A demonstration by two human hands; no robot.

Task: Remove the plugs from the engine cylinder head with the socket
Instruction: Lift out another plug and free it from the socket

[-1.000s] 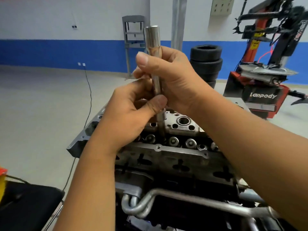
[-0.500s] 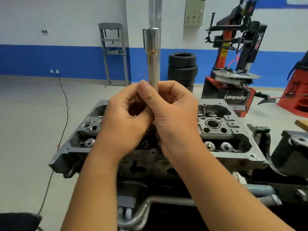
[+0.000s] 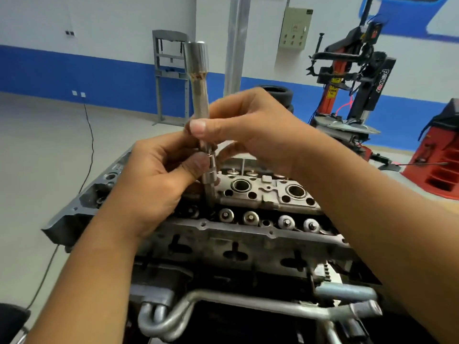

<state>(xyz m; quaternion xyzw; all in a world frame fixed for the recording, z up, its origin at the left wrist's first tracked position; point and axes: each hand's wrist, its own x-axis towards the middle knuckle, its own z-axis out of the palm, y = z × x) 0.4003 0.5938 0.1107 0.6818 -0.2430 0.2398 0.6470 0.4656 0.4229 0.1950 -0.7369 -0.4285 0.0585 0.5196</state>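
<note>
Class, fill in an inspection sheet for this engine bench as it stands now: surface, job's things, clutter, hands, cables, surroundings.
Surface: cylinder head sits on the engine; no bench top in view.
Job's things: long socket tool stands nearly upright, lower end down in the head; whether it sits on a plug is hidden.
Clutter: nothing seen.
Hands: left hand and right hand both pinch the tool's shaft.
Cables: black cable trails across the floor from the wall.
Surroundings: tyre machine, stacked tyres, grey frame, metal pipes.
</note>
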